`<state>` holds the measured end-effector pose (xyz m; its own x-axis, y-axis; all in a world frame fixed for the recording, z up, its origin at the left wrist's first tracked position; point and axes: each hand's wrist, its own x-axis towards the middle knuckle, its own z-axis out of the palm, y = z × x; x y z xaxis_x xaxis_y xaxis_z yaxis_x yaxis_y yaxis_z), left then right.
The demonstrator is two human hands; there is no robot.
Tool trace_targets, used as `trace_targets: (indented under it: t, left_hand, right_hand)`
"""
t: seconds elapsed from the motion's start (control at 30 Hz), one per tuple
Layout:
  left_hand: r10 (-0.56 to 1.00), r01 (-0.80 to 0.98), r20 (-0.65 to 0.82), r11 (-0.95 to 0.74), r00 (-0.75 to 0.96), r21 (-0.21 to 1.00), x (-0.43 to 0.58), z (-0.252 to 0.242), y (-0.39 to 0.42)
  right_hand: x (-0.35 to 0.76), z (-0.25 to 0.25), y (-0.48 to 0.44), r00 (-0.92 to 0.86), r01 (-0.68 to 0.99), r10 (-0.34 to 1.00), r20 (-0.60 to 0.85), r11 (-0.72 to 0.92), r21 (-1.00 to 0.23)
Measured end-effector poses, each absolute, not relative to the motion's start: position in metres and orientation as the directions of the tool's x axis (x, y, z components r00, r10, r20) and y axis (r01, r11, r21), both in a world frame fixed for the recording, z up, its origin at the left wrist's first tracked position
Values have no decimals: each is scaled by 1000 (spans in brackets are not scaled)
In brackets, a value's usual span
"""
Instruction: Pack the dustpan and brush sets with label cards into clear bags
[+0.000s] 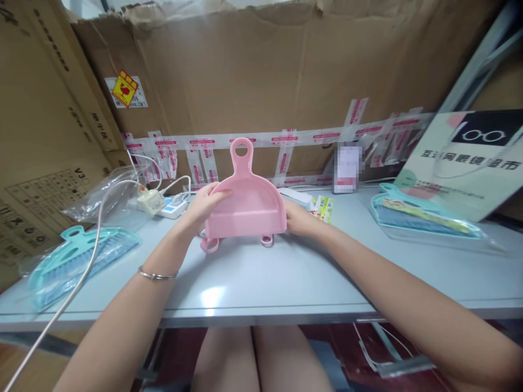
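Note:
A pink dustpan [247, 204] is held upright above the middle of the table, its holed handle pointing up. Round its left side closes my left hand [210, 201], the thumb lying on the pan's inner face. My right hand [300, 219] grips the right edge, its fingers mostly hidden behind the pan. Below the pan's lower edge two pink rings show, one at the left and one toward the right; I cannot tell what they belong to. A silver bracelet [157, 275] is on my left wrist.
Teal dustpan-and-brush sets in clear plastic lie at the left [81, 256] and right [425, 215]. A white cable [98, 234] crosses the left set. Behind are a power strip [174, 207], a phone [346, 170], a paper bag [461, 158] and a large taped carton [245, 76].

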<state>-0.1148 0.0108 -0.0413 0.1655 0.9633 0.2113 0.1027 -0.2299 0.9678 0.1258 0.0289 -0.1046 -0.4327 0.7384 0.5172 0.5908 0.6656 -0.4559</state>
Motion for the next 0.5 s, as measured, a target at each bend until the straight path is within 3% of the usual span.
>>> trace_targets:
  t: [0.1, 0.27, 0.5]
  left_hand:
    - [959, 53, 219, -232, 182, 971, -115, -41, 9]
    - [937, 68, 288, -307, 197, 949, -116, -44, 9]
    - [896, -18, 368, -376, 248, 927, -115, -44, 9]
  right_hand:
    - [120, -114, 27, -455, 677, 763, 459, 631, -378]
    - [114, -111, 17, -345, 746, 766, 543, 575, -337]
    - [137, -89, 24, -84, 745, 714, 696, 509, -432]
